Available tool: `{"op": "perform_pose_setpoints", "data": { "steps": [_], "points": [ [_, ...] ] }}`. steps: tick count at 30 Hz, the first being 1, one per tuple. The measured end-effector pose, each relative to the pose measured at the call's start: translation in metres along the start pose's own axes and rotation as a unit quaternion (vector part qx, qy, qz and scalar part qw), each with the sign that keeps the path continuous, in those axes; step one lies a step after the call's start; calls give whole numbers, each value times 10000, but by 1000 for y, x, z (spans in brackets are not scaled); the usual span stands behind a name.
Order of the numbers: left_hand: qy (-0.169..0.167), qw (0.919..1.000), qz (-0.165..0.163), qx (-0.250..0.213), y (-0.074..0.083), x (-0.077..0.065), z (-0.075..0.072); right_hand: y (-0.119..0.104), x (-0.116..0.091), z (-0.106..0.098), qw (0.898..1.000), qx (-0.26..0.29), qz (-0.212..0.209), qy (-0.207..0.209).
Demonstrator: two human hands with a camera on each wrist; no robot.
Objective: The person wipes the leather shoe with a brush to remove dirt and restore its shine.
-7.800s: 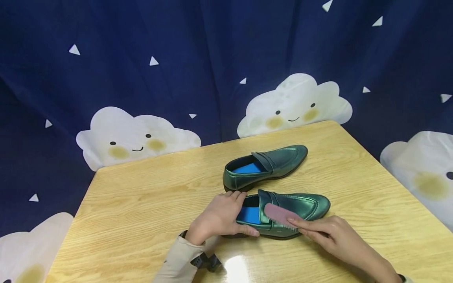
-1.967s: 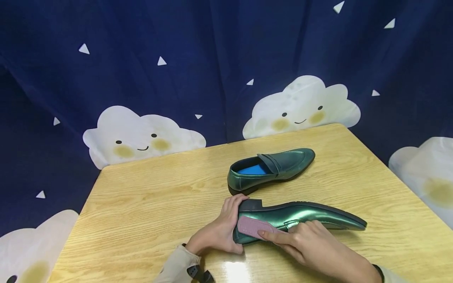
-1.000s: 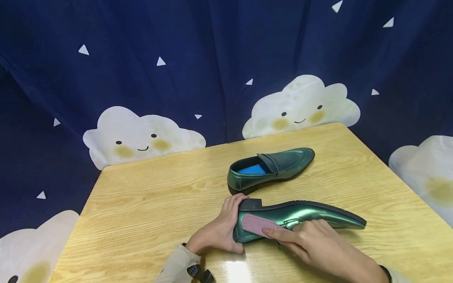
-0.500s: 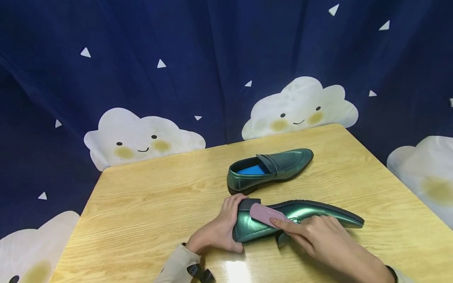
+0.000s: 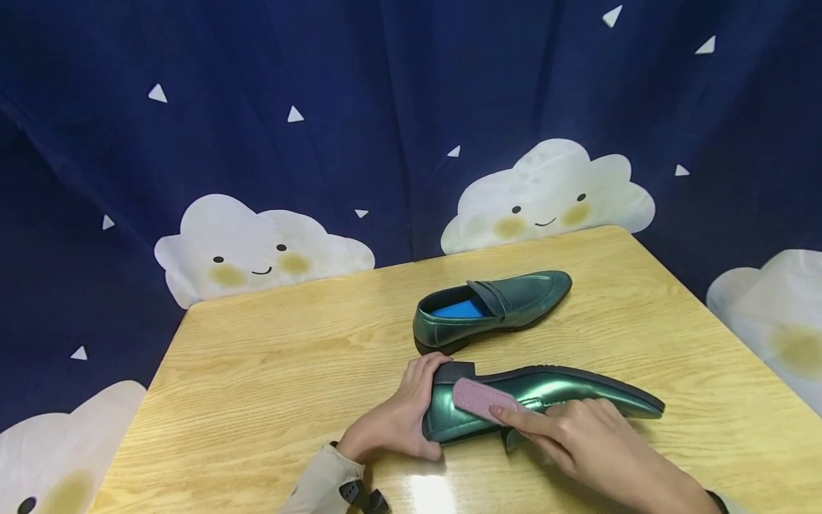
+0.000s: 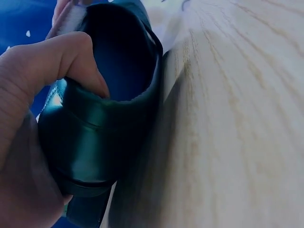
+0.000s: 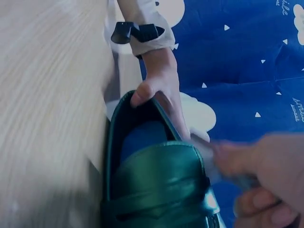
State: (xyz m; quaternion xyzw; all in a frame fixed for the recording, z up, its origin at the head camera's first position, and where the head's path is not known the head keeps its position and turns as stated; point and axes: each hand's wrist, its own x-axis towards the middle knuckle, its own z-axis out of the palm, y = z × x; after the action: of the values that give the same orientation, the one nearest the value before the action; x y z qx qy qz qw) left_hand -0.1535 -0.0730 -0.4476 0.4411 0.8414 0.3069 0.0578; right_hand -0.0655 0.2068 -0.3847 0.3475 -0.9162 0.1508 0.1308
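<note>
A shiny green loafer [image 5: 565,385] lies on its side on the table, its dark sole facing the far edge and its toe pointing right. My left hand [image 5: 401,417] grips it round the heel; in the left wrist view the thumb [image 6: 61,57] hooks over the back rim into the opening. My right hand [image 5: 591,442] holds a pink shoe brush [image 5: 484,400] with the index finger along its back. The brush lies against the shoe's upturned side near the heel. In the right wrist view the brush [image 7: 209,156] is blurred beside the loafer.
A second green loafer [image 5: 494,307] with a blue insole stands upright just behind, toe to the right. Both are on a light wooden table [image 5: 276,371]. A dark blue curtain [image 5: 289,157] with white clouds hangs along the far edge.
Since the oldest frame, the near loafer was tipped from upright onto its side. Over the last two seconds the brush shifted right along the heel side, most recently dipping slightly; the left hand stayed put.
</note>
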Motion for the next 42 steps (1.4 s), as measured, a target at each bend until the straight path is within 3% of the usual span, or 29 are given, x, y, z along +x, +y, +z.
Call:
{"op": "perform_pose_setpoints", "data": {
  "steps": [3,7,11,15,21,26,31,36,42],
  "points": [
    [-49,9999,-71,-63,1,0,-1,0,-1,0,9999,-45,129,7],
    [-88,9999,-84,-45,1,0,-1,0,-3,0,9995,253,-58,-174],
    [-78,9999,-72,-48,0,-1,0,1,-4,-1,10000,56,15,41],
    [-90,9999,-63,-30,0,-1,0,0,-5,-2,9985,418,-27,-348],
    [-123,9999,-116,-14,0,-1,0,1,-6,-5,9993,86,296,-211],
    [-120,9999,-117,-28,1,-1,0,2,-7,-7,9981,390,113,-464],
    [-54,9999,-86,51,1,0,1,5,-8,-8,9996,-6,282,-69],
    [-1,9999,-34,120,1,0,2,7,-10,-7,9996,262,72,-92],
    [-2,9999,-16,105,1,0,1,10,-12,-9,9996,-13,167,219]
  ]
}}
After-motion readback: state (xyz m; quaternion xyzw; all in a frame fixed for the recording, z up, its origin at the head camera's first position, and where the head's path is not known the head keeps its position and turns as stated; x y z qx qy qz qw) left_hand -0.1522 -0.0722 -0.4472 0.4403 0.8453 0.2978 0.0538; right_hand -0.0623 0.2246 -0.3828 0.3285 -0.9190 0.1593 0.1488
